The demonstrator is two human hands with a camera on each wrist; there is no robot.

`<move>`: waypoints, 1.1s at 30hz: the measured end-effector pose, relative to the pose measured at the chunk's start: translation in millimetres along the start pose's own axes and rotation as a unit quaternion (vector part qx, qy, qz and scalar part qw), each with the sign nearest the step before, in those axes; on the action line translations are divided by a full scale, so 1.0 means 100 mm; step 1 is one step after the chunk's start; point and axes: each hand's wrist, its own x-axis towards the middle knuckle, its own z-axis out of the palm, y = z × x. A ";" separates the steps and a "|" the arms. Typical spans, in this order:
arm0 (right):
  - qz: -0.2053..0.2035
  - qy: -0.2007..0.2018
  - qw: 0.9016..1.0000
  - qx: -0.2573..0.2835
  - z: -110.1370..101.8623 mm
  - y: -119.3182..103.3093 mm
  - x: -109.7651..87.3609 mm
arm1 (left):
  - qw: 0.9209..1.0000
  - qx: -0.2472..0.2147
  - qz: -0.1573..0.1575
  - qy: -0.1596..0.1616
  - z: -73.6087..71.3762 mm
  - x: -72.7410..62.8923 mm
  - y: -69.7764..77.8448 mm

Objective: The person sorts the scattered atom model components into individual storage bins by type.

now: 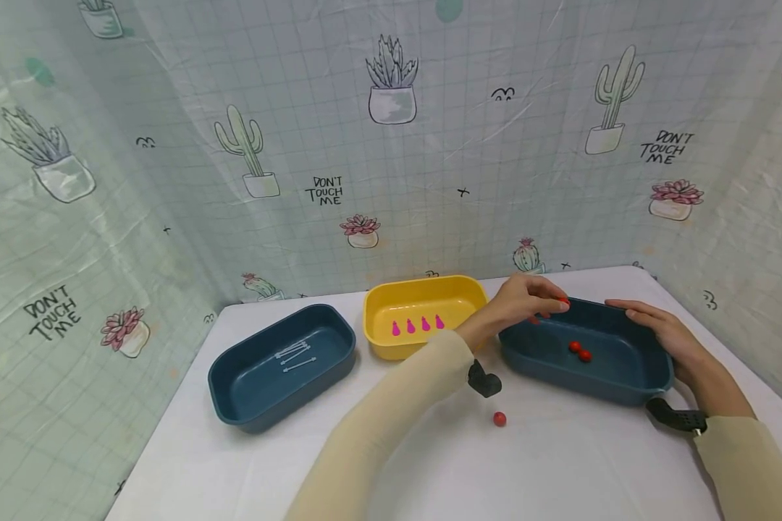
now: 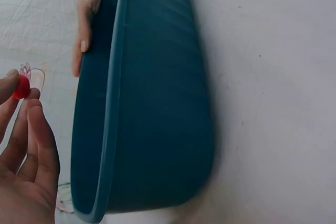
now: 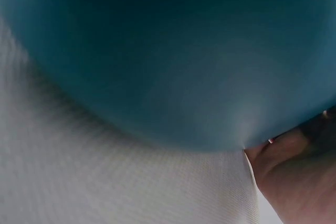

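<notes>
My left hand (image 1: 520,302) reaches over the left end of the right-hand dark blue plastic bin (image 1: 580,378). Between thumb and fingertips it pinches a small red ball (image 2: 21,87), held above the rim. My right hand (image 1: 674,334) holds the far right corner of this bin, its thumb inside the rim and its fingers along the outside. Two red balls (image 1: 580,352) lie on the bin floor, and a bit of red shows below the left hand. The right wrist view is mostly filled by the bin's outer wall (image 3: 184,77).
One loose red ball (image 1: 499,419) lies on the white table (image 1: 456,463) in front of the bins. Behind my left forearm stands a yellow bin (image 1: 381,347) with several pink pieces (image 1: 410,326). At left, another blue bin (image 1: 254,416) contains several thin white sticks (image 1: 293,352). A patterned curtain (image 1: 300,145) encloses the table.
</notes>
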 end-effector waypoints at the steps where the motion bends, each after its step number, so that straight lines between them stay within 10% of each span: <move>1: -0.001 0.000 1.000 -0.002 0.00 0.00 0.00 | 1.000 -0.001 -0.004 0.001 0.02 0.01 0.00; 33: 0.010 0.001 1.000 -0.002 -0.01 -0.03 0.00 | 0.992 0.011 -0.108 0.064 0.41 0.18 -0.12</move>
